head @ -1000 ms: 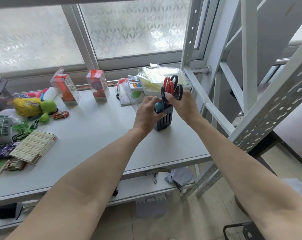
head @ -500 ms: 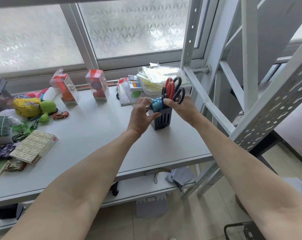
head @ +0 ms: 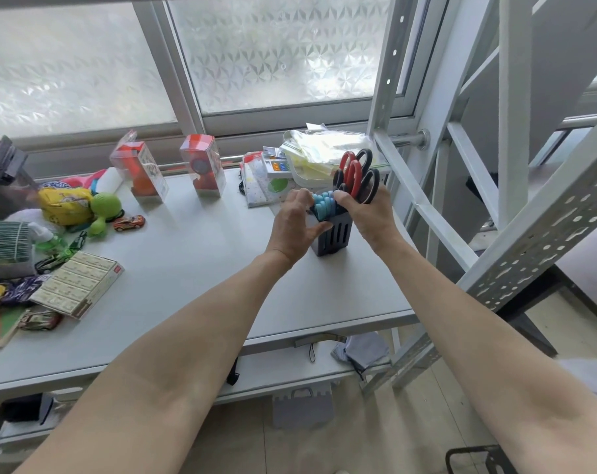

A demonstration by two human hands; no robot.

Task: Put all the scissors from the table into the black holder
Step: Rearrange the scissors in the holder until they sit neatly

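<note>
The black holder [head: 334, 236] stands upright on the white table [head: 194, 254], toward its right side. Red-and-black scissors [head: 357, 176] stick up out of it, handles on top, and blue-handled scissors [head: 324, 204] sit lower in its left slots. My left hand [head: 295, 225] grips the holder's left side, thumb on its front, fingers by the blue handles. My right hand [head: 369, 213] wraps the holder's right upper edge, fingers at the base of the red-and-black handles. The blades are hidden inside.
Behind the holder lie a plastic box of bags [head: 324, 152] and stationery packs. Two clear toy boxes [head: 201, 169] stand by the window. Toys, small cars [head: 129, 223] and a cardboard box [head: 80, 289] crowd the table's left. A white perforated rack frame [head: 529, 254] stands close on the right.
My left hand first opened away from the holder, then came back onto its left side. The right hand stayed at the scissor handles, and the blue handles became visible.
</note>
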